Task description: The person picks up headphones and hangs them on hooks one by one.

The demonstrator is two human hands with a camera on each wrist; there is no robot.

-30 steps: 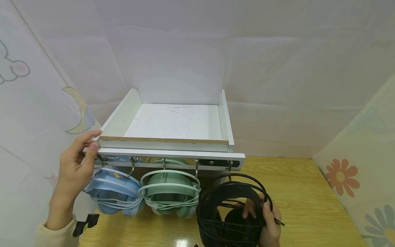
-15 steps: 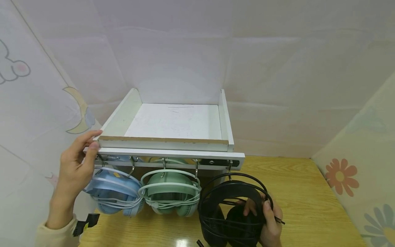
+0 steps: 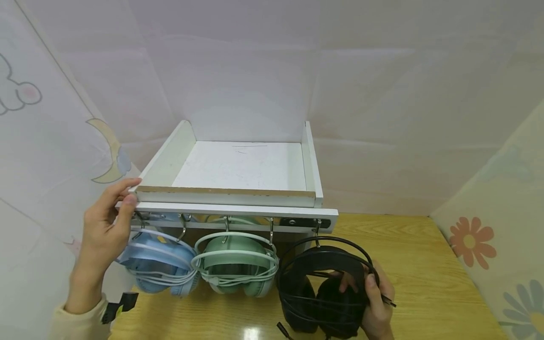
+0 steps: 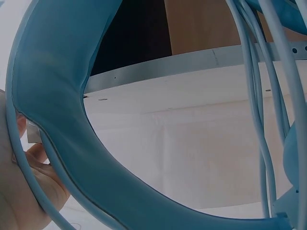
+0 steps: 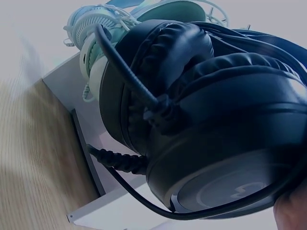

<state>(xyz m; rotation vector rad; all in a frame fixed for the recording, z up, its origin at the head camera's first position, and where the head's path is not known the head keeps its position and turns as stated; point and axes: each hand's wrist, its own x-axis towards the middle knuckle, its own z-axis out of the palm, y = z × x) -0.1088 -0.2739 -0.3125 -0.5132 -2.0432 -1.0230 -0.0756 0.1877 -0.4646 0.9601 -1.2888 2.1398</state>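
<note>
In the head view my left hand pinches the left front corner of a white shelf between thumb and fingers. On the right, my right hand grips the side of a black headset, thumb in front and fingers inside. Its headband and looped cable overlap the rightmost metal hook. The right wrist view shows the headset's ear cups and mic boom up close. Blue headphones hang beside my left hand; their headband fills much of the left wrist view.
Green headphones with a coiled cable hang from hooks between the blue pair and the black headset. Beneath is a wood-grain table. White patterned cloth stands behind and at both sides.
My right hand and the black headset have shifted slightly right and up, and a loose cable end now shows below. My left hand keeps its place on the shelf corner.
</note>
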